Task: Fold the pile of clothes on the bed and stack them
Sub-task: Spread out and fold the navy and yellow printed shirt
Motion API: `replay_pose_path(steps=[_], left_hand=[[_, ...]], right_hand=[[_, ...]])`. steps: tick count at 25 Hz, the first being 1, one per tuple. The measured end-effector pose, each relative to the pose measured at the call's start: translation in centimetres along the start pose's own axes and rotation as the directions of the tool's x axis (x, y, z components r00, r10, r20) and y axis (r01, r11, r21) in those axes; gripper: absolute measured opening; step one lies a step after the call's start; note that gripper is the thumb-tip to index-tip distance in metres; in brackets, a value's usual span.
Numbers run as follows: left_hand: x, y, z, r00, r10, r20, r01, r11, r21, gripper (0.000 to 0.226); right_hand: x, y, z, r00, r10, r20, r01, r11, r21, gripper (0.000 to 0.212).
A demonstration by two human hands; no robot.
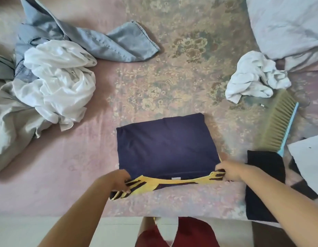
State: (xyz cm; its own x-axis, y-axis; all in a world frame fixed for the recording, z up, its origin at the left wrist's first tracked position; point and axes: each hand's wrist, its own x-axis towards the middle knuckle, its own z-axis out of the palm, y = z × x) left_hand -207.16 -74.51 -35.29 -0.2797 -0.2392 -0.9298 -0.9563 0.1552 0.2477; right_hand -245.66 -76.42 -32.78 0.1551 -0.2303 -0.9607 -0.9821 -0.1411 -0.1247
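Two grips pinch the near, yellow-striped edge of the half-folded navy cotton shirt [168,148]: left hand [120,180] at its left corner, right hand [229,171] at its right. The shirt lies flat on the bed, stretching away from both grips, its long axis crosswise between them. Judged, the next fold carries this edge forward, equally near either hand.

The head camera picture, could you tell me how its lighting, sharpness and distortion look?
Head view: soft, even light with faint shadows under the navy shirt and beside the white garment; no glare. Slightly soft overall. Wide-angle bending stretches the forearms towards the lower corners; both hands, left hand, right hand, remain legible.
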Motion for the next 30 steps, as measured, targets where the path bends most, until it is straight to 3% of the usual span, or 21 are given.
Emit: replay_pose_path(steps=[1,3,5,6,7,8,9,10,12,13,15,18,20,25,27,30], left_hand=[[0.4,-0.9,-2.0,0.999,0.01,0.042,-0.009,1.0,-0.027,0.03],[1.5,-3.2,-5.9,1.0,-0.006,-0.007,0.005,0.992,-0.123,0.022],[3.0,-5.3,-8.2,0.969,-0.104,-0.225,-0.002,0.905,-0.425,0.02],[3.9,-6.3,-8.3,0.904,-0.208,-0.372,-0.082,0.773,-0.63,0.015],[4.7,-7.1,-7.9,0.808,-0.345,-0.477,-0.216,0.58,-0.785,0.012],[5.3,-7.5,-7.0,0.734,-0.468,-0.492,-0.356,0.352,-0.866,0.019],[6.1,-7.6,-5.7,0.712,-0.53,-0.461,-0.451,0.158,-0.878,0.027],[6.5,-7.3,-4.1,0.716,-0.548,-0.432,-0.481,0.06,-0.874,0.034],[7.0,-5.7,-1.0,0.678,-0.597,-0.429,-0.45,0.124,-0.884,0.052],[7.1,-4.8,0.3,0.623,-0.641,-0.449,-0.432,0.197,-0.88,0.058],[6.8,-3.1,1.6,0.522,-0.687,-0.505,-0.455,0.276,-0.846,0.054],[6.3,-1.0,0.4,0.412,-0.727,-0.549,-0.48,0.339,-0.809,0.017],[7.0,-0.6,-0.7,0.337,-0.792,-0.51,-0.475,0.324,-0.818,0.015],[11.2,-3.1,-0.2,0.28,-0.871,-0.404,-0.257,0.337,-0.906,0.038],[11.3,-3.2,-0.1,0.231,-0.881,-0.412,-0.232,0.362,-0.903,0.038],[11.1,-3.6,-0.5,0.218,-0.894,-0.39,-0.256,0.334,-0.907,0.04]], right_hand=[[0.6,-0.1,-2.2,0.998,0.034,0.058,-0.04,0.993,0.108,0.018],[2.6,0.2,-7.1,0.998,0.059,0.012,-0.06,0.982,0.178,0.019],[5.2,0.4,-10.9,0.951,0.053,-0.305,0.064,0.93,0.362,0.025],[6.5,0.4,-12.0,0.865,0.115,-0.489,0.198,0.817,0.542,0.028],[7.6,0.5,-12.3,0.761,0.239,-0.603,0.349,0.633,0.691,0.031],[8.4,0.6,-11.9,0.7,0.347,-0.624,0.465,0.442,0.767,0.036],[9.4,0.9,-10.8,0.71,0.391,-0.586,0.504,0.299,0.81,0.041],[10.2,1.0,-9.3,0.759,0.385,-0.525,0.447,0.277,0.851,0.044],[11.6,1.4,-6.3,0.832,0.391,-0.394,0.27,0.336,0.902,0.035],[11.9,1.3,-5.4,0.81,0.434,-0.393,0.251,0.349,0.903,0.027],[11.9,0.8,-4.9,0.688,0.526,-0.5,0.335,0.382,0.861,0.017],[11.2,-0.5,-5.2,0.485,0.55,-0.68,0.466,0.495,0.733,0.023],[11.7,-0.9,-5.4,0.427,0.598,-0.678,0.48,0.486,0.73,0.031],[15.0,0.6,-5.6,0.443,0.66,-0.607,0.249,0.56,0.79,0.04],[14.7,0.4,-5.9,0.359,0.684,-0.635,0.273,0.574,0.772,0.04],[14.3,0.0,-6.6,0.204,0.74,-0.64,0.37,0.548,0.751,0.039]])
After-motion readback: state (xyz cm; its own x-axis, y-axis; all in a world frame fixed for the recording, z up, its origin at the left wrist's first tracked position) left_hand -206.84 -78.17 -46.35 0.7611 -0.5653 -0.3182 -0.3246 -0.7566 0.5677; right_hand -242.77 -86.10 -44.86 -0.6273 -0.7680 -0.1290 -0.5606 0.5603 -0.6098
